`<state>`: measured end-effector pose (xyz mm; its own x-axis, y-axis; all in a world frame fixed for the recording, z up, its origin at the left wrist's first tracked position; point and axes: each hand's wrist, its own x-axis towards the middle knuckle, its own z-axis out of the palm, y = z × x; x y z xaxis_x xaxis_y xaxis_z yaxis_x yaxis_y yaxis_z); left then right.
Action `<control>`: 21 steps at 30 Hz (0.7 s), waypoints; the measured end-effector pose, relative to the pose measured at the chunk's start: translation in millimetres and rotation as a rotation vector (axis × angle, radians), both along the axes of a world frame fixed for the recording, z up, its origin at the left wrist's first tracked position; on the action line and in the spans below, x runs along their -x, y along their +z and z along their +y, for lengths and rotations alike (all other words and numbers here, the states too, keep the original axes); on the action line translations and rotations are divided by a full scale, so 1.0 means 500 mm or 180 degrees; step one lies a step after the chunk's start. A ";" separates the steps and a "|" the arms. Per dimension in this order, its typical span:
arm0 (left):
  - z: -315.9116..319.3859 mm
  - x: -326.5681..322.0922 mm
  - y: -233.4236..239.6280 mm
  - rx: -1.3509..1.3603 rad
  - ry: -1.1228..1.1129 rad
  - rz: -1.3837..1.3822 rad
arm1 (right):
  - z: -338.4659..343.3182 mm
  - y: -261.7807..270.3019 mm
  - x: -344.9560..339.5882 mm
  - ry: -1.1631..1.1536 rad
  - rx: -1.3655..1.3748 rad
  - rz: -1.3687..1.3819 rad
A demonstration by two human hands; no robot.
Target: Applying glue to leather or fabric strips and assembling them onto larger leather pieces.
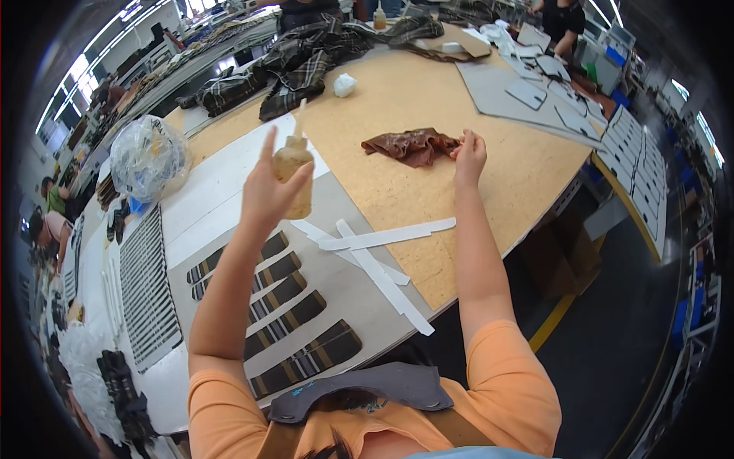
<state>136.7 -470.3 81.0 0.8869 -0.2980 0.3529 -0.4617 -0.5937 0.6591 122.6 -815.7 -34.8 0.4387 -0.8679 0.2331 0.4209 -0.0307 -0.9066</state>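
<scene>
My left hand (275,186) is at a translucent plastic squeeze bottle (299,201) with a narrow nozzle, its thumb across the bottle's front and its index finger pointing up; the other fingers are hidden behind. Pinched in the fingertips of my right hand (471,155) is the right end of a crumpled reddish-brown cloth (416,146), which lies over the tan board tabletop (516,166). Between my forearms, white paper strips (390,235) cross each other. Plaid fabric pieces (309,353) lie in a row on a grey sheet, partly behind my left forearm.
Plaid garments (295,63) are heaped at the table's far side, near a white crumpled ball (344,85). A clear plastic bag (149,158) bulges at the left. Grey panels (524,94) lie at the far right. Other people stand beyond the table and along the left.
</scene>
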 end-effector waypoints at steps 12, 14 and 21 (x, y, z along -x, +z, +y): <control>0.394 0.127 0.032 0.1803 0.0824 0.0114 | 0.092 0.091 0.020 0.0848 0.0136 -0.0034; 0.424 0.152 0.016 0.1821 0.0813 0.0146 | 0.113 0.105 0.014 0.0946 0.0109 0.0045; 0.473 0.204 -0.024 0.2114 0.0788 0.0229 | 0.108 0.118 -0.005 0.1364 -0.0203 0.0696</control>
